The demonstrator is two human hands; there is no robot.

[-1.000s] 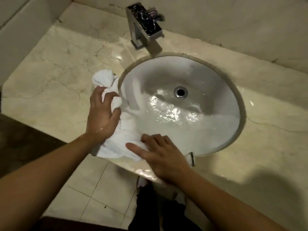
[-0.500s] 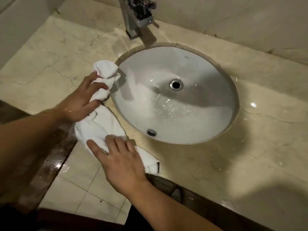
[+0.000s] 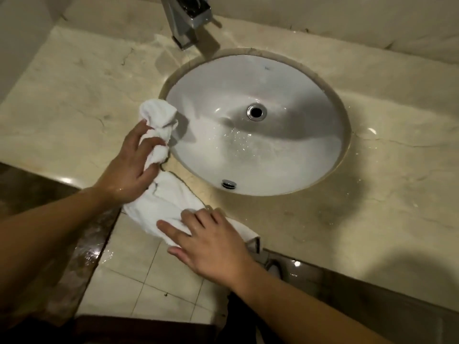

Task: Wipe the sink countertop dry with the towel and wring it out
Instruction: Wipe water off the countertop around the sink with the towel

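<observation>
Beige marble countertop (image 3: 74, 95) with dark veins surrounds a white oval sink (image 3: 285, 83), seen from a camera worn on the person's head. Water beads glisten inside the basin near the chrome drain (image 3: 257, 112), and a round overflow fitting (image 3: 229, 184) sits in its near wall. A chrome faucet (image 3: 186, 18) stands at the back rim, cut off by the top of the view.

A white towel (image 3: 164, 202) stretches along the front left of the sink, from just beside the basin's left rim down to the counter's front edge, where part of it overhangs pale floor tiles (image 3: 149, 281). The left hand (image 3: 129, 170) grips the towel's upper part, its fingers curled round the cloth so that a bunched end puffs out above them next to the rim. The right hand (image 3: 211, 244) lies on the towel's lower end at the counter's edge, its fingers slightly spread and laid over the fabric, the thumb held out to the side above the tiles. A strip of the towel's hem pokes out to the right of that hand. Wet streaks shine on the dark ledge below the counter, at lower left.
</observation>
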